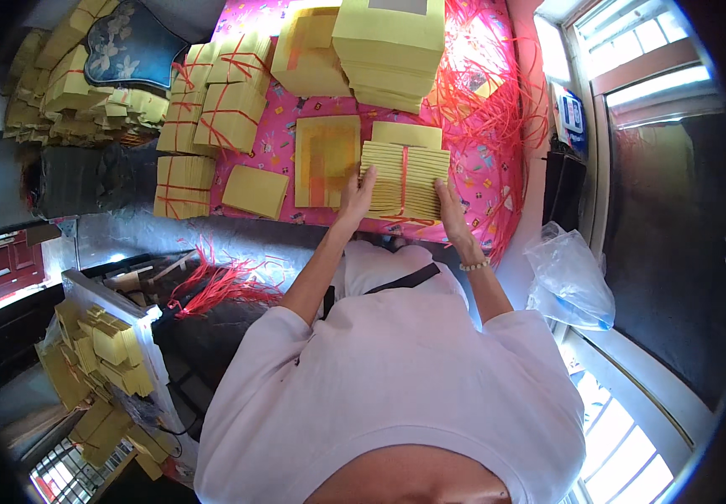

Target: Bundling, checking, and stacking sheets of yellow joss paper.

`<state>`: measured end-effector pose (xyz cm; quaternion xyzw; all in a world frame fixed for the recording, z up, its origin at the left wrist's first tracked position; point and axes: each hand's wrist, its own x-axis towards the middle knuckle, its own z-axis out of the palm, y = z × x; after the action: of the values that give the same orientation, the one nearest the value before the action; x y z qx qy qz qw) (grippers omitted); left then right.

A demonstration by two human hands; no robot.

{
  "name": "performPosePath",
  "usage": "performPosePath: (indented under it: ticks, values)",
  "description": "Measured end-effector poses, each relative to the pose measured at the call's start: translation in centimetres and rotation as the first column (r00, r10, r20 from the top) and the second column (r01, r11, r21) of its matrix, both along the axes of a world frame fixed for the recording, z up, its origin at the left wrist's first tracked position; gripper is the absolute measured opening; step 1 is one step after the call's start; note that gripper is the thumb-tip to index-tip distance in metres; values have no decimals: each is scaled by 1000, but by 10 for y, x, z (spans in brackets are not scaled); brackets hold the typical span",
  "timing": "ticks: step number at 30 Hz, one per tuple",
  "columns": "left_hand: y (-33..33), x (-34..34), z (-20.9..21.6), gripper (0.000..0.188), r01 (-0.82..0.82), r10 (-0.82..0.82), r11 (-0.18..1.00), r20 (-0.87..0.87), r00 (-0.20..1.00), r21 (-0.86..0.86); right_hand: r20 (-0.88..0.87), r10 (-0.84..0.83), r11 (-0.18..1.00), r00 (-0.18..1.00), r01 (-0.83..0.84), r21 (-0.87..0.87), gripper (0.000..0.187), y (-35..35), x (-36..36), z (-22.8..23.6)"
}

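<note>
A bundle of yellow folded paper (384, 181), its many edges facing up, lies on the pink patterned cloth (279, 118). A red plastic strip (405, 176) runs across its middle. My left hand (356, 199) presses on the bundle's left side, and my right hand (453, 210) is on its right side, so it is held between the two. Just behind it shows a flat yellow paper piece (406, 134). To the left sits a shallow yellow tray-like piece (327, 160) with red showing on it. Farther left is a low yellow paper stack (255, 191).
Tall yellow paper stacks (388, 55) stand at the back. Red-tied bundles (233, 113) are piled at the left. Loose red strips (489, 109) spread over the right side; more red strips (224, 286) hang behind at left. A plastic bag (571, 277) is at right.
</note>
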<state>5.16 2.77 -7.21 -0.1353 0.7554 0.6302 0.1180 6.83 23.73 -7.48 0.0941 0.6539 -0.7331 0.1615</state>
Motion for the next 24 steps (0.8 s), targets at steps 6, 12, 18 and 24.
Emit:
performPosePath:
  ticks: [6,12,18,24]
  values:
    - [-22,-8,-17,61,-82,64,926,60,996,368,21,-15,987,1000,19,-159,52,8,3,-11]
    - [-11,-3,-50,68,-203,58,756,245,968,623,56,-100,982,993,108,-157,48,23,44,-33]
    - [-11,-8,-80,70,-266,137,804,271,953,532,-431,288,897,855,-82,435,44,18,46,-31]
    - [-50,9,-1,74,-96,-4,803,166,986,588,-332,180,974,926,-121,191,38,5,26,18]
